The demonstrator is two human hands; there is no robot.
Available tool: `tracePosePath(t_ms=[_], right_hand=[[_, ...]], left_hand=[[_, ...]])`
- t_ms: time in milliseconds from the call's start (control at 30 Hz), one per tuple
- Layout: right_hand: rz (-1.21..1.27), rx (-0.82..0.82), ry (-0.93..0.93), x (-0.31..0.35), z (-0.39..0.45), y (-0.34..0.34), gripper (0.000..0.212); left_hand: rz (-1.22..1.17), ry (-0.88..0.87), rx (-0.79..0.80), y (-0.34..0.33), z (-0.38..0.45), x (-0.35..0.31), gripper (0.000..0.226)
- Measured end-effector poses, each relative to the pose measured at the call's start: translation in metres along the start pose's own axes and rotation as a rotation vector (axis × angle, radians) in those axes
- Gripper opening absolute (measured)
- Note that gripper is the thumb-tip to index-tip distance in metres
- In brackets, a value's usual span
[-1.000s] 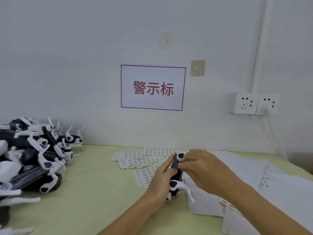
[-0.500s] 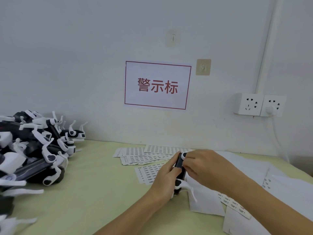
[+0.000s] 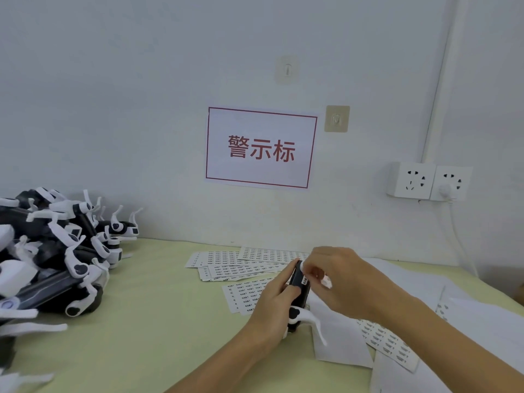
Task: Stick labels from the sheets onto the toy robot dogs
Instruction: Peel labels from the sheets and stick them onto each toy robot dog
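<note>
A black and white toy robot dog (image 3: 298, 282) stands on end on the yellow-green table (image 3: 147, 321), one white leg sticking out to the right low down. My left hand (image 3: 272, 304) grips its black body from the left. My right hand (image 3: 337, 282) comes from the right, with curled fingertips pressing on a small white label on the dog's upper side. Label sheets (image 3: 243, 268) with rows of small printed stickers lie flat just behind and left of the dog.
A heap of black and white toy robot dogs (image 3: 54, 256) fills the table's left side. White backing sheets (image 3: 411, 290) and a strip of labels (image 3: 388, 341) cover the right. On the wall hang a red-lettered sign (image 3: 261, 148) and two sockets (image 3: 428, 181).
The view has shifted slightly. My right hand's fingers have moved a little on the dog's upper part, and the white label now shows on the black body. My left hand keeps its hold.
</note>
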State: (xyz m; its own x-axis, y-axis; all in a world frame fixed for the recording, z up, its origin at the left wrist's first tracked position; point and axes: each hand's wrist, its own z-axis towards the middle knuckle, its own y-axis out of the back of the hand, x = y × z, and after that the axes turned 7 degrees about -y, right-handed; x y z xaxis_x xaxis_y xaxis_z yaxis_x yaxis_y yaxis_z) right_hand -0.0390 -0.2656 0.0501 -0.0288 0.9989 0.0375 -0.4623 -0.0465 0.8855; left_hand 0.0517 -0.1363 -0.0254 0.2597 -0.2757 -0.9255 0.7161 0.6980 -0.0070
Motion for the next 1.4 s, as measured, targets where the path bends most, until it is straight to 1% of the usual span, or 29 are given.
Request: tracePosePath(t_ms=[33,100,200,300,367,500,633,767,900,1000,1100,1167,1233,1300,1400], right_hand=[[0.075,-0.045,-0.023,-0.005,-0.002,0.0,0.01],[0.119,-0.077,-0.027,-0.014,-0.007,-0.001,0.014],[0.064,-0.011,-0.02,-0.024,-0.008,-0.001,0.031],[0.124,0.091,0.024,-0.023,0.0,0.005,0.036],[0.172,0.151,0.072,-0.02,0.005,0.01,0.035],[0.109,0.221,0.142,-0.014,0.011,0.016,0.033],[0.055,0.209,0.112,-0.011,0.011,0.013,0.025],[0.018,0.149,0.121,-0.012,0.006,0.012,0.017],[-0.041,0.105,0.174,-0.01,0.002,0.008,0.015],[-0.064,0.074,0.161,-0.012,0.002,0.006,0.018],[0.09,0.13,0.16,-0.011,0.0,0.012,0.024],[0.132,0.176,0.175,-0.011,-0.001,0.015,0.028],[0.137,0.161,0.173,-0.013,-0.001,0.016,0.028],[0.119,0.156,0.176,-0.014,0.0,0.016,0.023],[0.02,0.193,0.172,-0.014,0.003,0.018,0.016]], left_hand=[[0.009,0.008,-0.001,0.0,-0.001,0.0,0.051],[0.019,0.016,0.0,-0.001,-0.002,-0.002,0.052],[-0.012,-0.054,0.035,-0.003,-0.003,-0.006,0.051],[-0.03,-0.082,0.061,-0.004,-0.004,-0.008,0.051],[-0.047,-0.089,0.069,-0.004,-0.003,-0.005,0.053],[-0.037,-0.09,0.051,-0.003,-0.003,-0.002,0.055],[-0.065,-0.093,0.043,-0.003,-0.001,0.001,0.057],[-0.117,-0.084,0.077,-0.003,-0.002,0.001,0.057],[-0.098,-0.093,0.108,-0.003,-0.002,0.0,0.057],[-0.062,-0.071,0.118,-0.003,-0.002,0.0,0.058],[-0.038,-0.074,0.13,-0.002,-0.003,-0.004,0.052],[-0.028,-0.073,0.141,-0.001,-0.004,-0.007,0.053],[-0.037,-0.056,0.129,-0.002,-0.005,-0.007,0.051],[-0.052,-0.044,0.116,-0.002,-0.005,-0.007,0.055],[-0.093,-0.07,0.125,-0.003,-0.004,-0.007,0.056]])
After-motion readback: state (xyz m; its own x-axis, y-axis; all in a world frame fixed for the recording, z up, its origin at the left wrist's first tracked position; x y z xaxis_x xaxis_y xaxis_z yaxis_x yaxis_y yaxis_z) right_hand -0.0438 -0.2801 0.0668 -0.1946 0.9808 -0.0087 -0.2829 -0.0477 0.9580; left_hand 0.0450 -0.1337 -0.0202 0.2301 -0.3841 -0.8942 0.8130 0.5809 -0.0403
